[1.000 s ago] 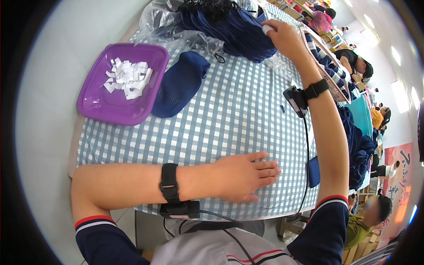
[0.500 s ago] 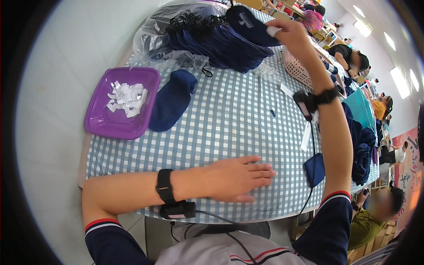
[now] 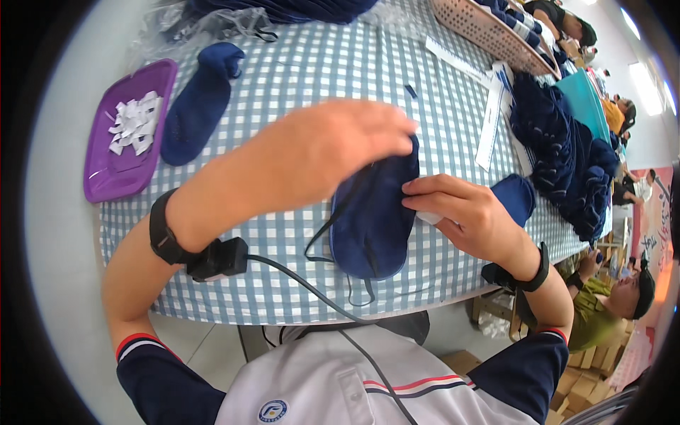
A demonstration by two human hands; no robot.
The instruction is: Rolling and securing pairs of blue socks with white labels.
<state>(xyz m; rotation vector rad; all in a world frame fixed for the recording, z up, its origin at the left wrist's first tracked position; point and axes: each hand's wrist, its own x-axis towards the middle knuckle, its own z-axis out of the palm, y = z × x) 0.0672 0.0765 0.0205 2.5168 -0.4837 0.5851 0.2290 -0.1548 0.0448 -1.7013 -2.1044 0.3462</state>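
A dark blue sleep mask lies on the checked cloth before me, its long side running toward me. Its thin black elastic strap trails along the left side and past the near end. My right hand pinches the mask's right edge, with something white at the thumb. Above the mask's far end, my left hand reaches across with fingers stretched, blurred by motion. Whether its fingertips touch the fabric I cannot tell. A second dark blue fabric piece lies partly behind my right hand.
A purple tray with white paper slips stands at left, beside a blue cloth pouch. Stacked blue masks lie at the far edge. Rulers, a pink basket and dark straps or fabric are at right. A co-worker sits beyond.
My right hand has come back from the far stack with the mask, now laid before me. My left hand has risen off the table and moved over the mask. The view has shifted nearer.
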